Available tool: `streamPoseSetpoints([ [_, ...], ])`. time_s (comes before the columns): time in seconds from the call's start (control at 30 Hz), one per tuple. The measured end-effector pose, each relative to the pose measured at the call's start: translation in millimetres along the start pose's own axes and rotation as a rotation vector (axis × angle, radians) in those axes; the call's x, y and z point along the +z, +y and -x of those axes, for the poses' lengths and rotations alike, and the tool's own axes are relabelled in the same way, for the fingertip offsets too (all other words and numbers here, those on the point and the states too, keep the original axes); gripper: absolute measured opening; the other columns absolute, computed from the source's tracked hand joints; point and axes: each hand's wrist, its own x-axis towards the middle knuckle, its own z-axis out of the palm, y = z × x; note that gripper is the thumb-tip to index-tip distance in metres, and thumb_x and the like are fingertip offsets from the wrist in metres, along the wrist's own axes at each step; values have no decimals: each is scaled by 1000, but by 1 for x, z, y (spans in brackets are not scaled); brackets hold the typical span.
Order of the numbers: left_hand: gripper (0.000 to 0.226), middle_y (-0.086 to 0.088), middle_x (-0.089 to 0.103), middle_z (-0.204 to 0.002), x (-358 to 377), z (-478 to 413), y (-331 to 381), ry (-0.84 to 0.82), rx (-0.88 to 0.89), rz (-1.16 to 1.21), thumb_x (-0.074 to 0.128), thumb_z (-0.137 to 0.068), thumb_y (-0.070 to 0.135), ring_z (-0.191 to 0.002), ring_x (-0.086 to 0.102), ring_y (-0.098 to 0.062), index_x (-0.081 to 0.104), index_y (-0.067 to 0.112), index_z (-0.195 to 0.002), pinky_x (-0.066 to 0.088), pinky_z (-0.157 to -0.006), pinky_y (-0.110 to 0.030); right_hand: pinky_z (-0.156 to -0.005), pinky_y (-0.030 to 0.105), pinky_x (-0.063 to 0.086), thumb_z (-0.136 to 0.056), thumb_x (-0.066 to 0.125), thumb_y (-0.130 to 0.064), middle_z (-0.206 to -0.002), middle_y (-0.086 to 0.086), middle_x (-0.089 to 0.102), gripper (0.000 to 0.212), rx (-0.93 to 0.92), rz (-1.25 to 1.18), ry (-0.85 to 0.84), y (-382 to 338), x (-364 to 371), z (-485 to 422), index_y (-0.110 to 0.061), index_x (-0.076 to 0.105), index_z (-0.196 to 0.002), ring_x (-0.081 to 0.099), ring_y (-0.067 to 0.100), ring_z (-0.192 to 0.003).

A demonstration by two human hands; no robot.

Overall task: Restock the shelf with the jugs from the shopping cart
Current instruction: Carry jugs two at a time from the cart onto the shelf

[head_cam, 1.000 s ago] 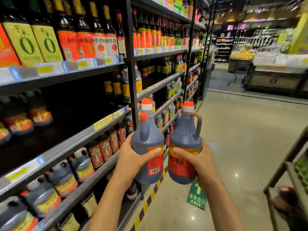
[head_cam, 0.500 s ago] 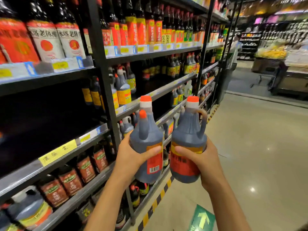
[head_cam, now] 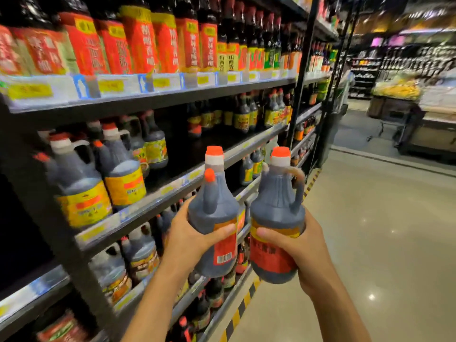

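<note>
1. Shelf [head_cam: 153, 206], far left: dark metal tiers. I log red-labelled bottles [head_cam: 138, 43] on the upper tier and yellow-labelled shelved jugs [head_cam: 81, 191] on the tier below.
2. Left grip [head_cam: 187, 240]: fingers and thumb curled round the belly of the left jug [head_cam: 214, 211].
3. Left jug: dark, orange cap, barcode facing me, upright in the air in front of the shelf edge.
4. Right jug [head_cam: 276, 208]: same type, handle to the right, upright, just beside the left jug.
5. Right grip [head_cam: 306, 245]: wrapped round the right jug's lower body.
6. Floor [head_cam: 370, 218]: pale, glossy.
</note>
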Motion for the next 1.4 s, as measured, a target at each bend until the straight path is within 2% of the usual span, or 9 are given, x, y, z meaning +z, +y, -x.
streamPoseSetpoints([
  [0.17,78,10,71,-109,23,-82,-3,-43,41,17,88,-52,25,-95,69,-1,59,20,-124,53,-67,-13,-76,41,60,-54,90,-27,-114,4,73,77,-50,6,7,6,-6,-82,-21,61,-125,72,26,-98],
  [0.37,74,11,72,-109,38,-160,-11,-4,100,-21,91,-54,25,-100,69,-9,59,28,-121,57,-72,-22,-78,40,60,-53,90,-28,-112,4,73,77,-81,-10,-105,18,-9,-173,-22,61,-123,72,25,-99],
  [0.47,74,15,71,-109,44,-198,-16,42,144,-75,94,-54,25,-100,68,-5,59,31,-118,55,-72,-18,-83,42,59,-54,91,-27,-115,1,73,78,-100,-28,-201,30,-8,-224,-24,60,-125,71,23,-103],
  [0.63,85,6,70,-118,53,-264,-31,159,207,-155,91,-49,40,-110,66,-14,57,28,-126,55,-85,-34,-85,32,59,-60,91,-19,-120,-3,71,73,-161,-76,-391,54,-5,-327,-24,60,-126,68,17,-110],
  [0.77,95,7,66,-125,60,-304,-38,296,210,-224,93,-45,49,-114,64,-14,54,32,-130,55,-88,-36,-90,32,56,-62,93,-19,-129,-4,64,81,-243,-70,-574,65,-1,-406,-24,53,-133,63,14,-119],
  [0.9,86,18,66,-120,64,-322,-38,407,210,-362,94,-46,29,-111,63,-4,54,39,-122,54,-83,-23,-90,34,56,-58,93,-15,-126,-1,67,82,-275,-148,-708,73,12,-462,-18,55,-131,64,17,-118],
  [1.03,84,15,68,-115,62,-327,-41,450,165,-465,97,-48,14,-106,65,-4,55,32,-118,53,-79,-16,-90,21,54,-56,90,-8,-127,-14,64,88,-319,-172,-811,81,28,-496,-28,51,-133,60,8,-121],
  [1.3,91,6,70,-117,39,-324,-57,462,78,-511,95,-50,6,-106,67,-10,54,19,-130,54,-80,-21,-80,13,53,-51,91,-10,-117,-12,70,82,-252,-107,-957,113,45,-522,-23,58,-125,66,2,-108],
  [1.4,100,2,72,-114,29,-325,-68,485,31,-449,98,-44,24,-105,68,-11,53,7,-132,54,-79,-20,-82,20,55,-53,92,-10,-120,-5,69,81,-188,-110,-1018,123,54,-529,-24,59,-126,66,8,-110],
])
